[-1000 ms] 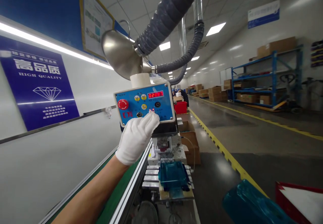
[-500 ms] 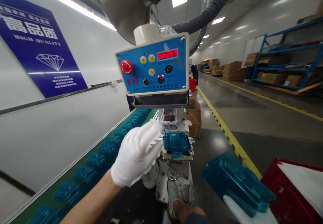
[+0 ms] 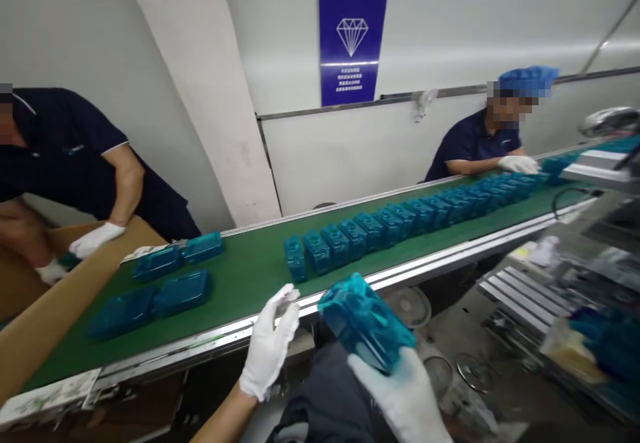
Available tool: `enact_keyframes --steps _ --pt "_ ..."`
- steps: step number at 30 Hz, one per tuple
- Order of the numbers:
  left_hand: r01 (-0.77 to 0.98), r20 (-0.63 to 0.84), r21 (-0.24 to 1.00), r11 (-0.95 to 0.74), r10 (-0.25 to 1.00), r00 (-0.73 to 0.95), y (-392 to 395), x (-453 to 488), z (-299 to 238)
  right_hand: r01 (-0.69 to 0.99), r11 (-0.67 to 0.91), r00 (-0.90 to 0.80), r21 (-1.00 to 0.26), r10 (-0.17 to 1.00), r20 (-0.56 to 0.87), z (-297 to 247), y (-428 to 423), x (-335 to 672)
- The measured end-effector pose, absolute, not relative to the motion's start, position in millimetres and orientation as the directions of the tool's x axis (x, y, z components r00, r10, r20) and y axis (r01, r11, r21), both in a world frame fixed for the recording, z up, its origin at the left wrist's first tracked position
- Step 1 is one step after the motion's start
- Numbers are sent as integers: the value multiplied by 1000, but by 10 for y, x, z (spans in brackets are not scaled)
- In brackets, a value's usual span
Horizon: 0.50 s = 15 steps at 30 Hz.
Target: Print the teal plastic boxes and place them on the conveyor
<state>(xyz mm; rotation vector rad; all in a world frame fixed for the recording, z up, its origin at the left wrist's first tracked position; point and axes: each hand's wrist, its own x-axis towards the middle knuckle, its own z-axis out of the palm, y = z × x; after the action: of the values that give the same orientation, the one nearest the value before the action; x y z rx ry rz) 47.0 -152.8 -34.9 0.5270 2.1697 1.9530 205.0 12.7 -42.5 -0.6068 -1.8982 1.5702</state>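
Over the green conveyor belt (image 3: 240, 303), the gloved right hand (image 3: 400, 393) is cradling a translucent teal plastic case (image 3: 367, 322) from below, while the gloved left hand (image 3: 269, 343) is resting just beside it, its grip hard to make out.

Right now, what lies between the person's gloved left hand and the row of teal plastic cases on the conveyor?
In the head view, the metal edge rail and a strip of green belt lie between the left hand and the row of teal plastic cases.
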Motion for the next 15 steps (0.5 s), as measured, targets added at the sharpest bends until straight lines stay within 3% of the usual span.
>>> enact_keyframes --steps 2,4,8,15 --pt "128 101 989 78 282 -954 -1855 370 -408 -48 192 -801 -980 579 153 -372 -236 1449" --pt "156 123 984 90 297 -947 -2028 284 -465 -29 256 -813 -966 556 172 -420 -514 921" --pt "173 107 976 132 401 -910 -2000 -6 -597 80 343 -763 -936 625 164 -660 -817 143" --pt "154 63 965 210 388 -919 -1689 -721 -693 135 347 -679 -928 714 169 -841 -896 -455"
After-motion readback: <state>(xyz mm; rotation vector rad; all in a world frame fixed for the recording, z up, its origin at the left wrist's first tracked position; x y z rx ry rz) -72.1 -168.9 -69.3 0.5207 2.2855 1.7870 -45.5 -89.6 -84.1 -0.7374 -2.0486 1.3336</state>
